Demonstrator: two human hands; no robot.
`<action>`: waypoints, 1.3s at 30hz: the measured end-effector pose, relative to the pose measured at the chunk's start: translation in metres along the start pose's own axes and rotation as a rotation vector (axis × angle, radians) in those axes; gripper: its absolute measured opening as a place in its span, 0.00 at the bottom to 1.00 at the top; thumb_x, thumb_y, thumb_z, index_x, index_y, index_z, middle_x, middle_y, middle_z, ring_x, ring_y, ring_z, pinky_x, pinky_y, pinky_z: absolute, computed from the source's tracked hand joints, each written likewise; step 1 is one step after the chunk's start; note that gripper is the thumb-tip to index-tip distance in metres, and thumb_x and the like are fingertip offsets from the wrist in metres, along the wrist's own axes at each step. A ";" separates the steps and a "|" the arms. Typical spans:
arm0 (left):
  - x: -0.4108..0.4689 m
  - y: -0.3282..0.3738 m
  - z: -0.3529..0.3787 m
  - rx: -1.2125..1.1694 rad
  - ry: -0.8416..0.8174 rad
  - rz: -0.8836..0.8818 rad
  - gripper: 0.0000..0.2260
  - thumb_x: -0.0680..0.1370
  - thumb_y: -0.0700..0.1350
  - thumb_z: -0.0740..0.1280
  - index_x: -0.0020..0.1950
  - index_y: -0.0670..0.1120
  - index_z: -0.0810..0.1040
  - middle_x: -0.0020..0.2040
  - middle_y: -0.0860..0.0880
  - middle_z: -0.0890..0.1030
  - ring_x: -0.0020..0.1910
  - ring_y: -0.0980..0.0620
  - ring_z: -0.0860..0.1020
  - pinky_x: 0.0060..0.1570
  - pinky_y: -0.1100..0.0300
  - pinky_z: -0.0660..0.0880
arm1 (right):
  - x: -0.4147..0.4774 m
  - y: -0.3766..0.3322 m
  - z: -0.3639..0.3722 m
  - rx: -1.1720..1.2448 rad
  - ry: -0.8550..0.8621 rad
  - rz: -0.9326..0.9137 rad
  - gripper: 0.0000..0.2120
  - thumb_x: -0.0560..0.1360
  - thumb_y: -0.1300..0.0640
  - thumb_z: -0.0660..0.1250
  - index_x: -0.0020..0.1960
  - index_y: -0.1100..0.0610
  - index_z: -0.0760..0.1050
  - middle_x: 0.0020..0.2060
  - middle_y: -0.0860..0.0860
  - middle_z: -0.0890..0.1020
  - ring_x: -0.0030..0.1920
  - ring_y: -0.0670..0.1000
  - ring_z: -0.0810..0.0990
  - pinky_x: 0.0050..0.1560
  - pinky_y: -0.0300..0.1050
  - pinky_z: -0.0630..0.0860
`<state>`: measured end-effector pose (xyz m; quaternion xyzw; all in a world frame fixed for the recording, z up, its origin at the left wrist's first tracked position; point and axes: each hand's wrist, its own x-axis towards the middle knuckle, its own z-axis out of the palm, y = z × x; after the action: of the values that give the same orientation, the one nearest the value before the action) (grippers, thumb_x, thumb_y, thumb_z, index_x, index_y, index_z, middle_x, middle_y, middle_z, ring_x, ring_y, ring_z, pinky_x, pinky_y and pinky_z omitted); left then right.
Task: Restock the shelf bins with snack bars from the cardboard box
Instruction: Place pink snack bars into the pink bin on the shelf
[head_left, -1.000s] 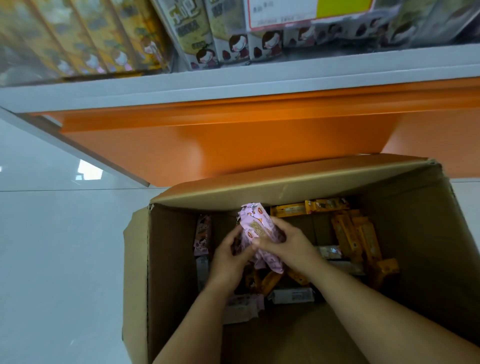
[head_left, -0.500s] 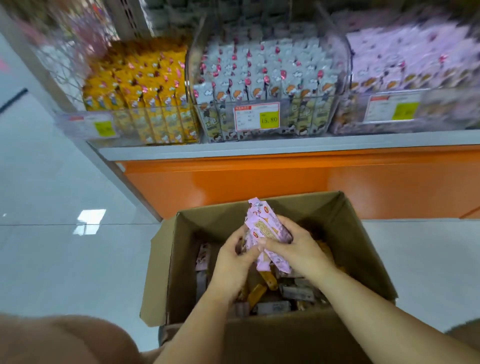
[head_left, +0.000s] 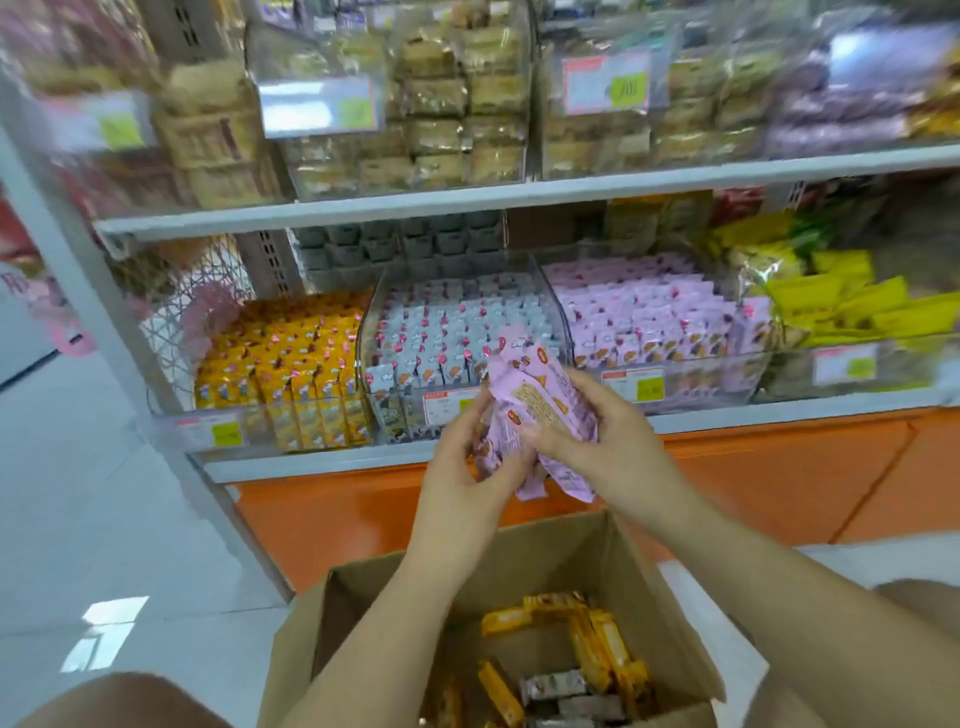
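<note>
Pink snack bars, a small bundle, held up in both hands above the cardboard box and in front of the lower shelf. Right hand wrapped round the bundle's right side, thumb across the front; left hand gripping its lower left edge with curled fingers. Below, in the box, loose orange bars and a few grey bars. Behind the bundle, clear bins side by side, with yellow packs, grey-white packs and pink packs. Under the shelf, an orange base panel.
</note>
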<state>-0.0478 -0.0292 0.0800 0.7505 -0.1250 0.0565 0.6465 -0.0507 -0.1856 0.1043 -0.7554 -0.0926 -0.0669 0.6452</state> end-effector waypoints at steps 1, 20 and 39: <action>0.010 0.008 0.005 0.024 -0.013 0.032 0.27 0.75 0.49 0.70 0.73 0.55 0.66 0.69 0.56 0.72 0.66 0.58 0.71 0.67 0.53 0.70 | 0.006 -0.008 -0.008 -0.007 0.021 -0.014 0.34 0.67 0.48 0.73 0.71 0.48 0.67 0.61 0.40 0.77 0.57 0.37 0.77 0.54 0.29 0.75; 0.212 0.029 0.127 0.241 -0.052 0.115 0.19 0.76 0.45 0.69 0.63 0.62 0.70 0.66 0.56 0.72 0.62 0.50 0.75 0.62 0.47 0.73 | 0.155 0.019 -0.141 -0.082 0.258 -0.030 0.18 0.73 0.53 0.72 0.56 0.37 0.68 0.47 0.30 0.75 0.43 0.23 0.73 0.40 0.20 0.68; 0.201 0.046 0.114 0.339 0.177 0.194 0.16 0.78 0.39 0.65 0.57 0.60 0.73 0.56 0.62 0.76 0.42 0.52 0.79 0.42 0.52 0.79 | 0.166 0.036 -0.168 -0.663 0.294 0.013 0.18 0.76 0.58 0.69 0.64 0.50 0.72 0.68 0.49 0.65 0.67 0.50 0.67 0.66 0.43 0.66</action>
<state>0.1249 -0.1708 0.1559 0.8250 -0.1282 0.2045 0.5109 0.1218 -0.3485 0.1325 -0.9064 0.0324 -0.1971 0.3721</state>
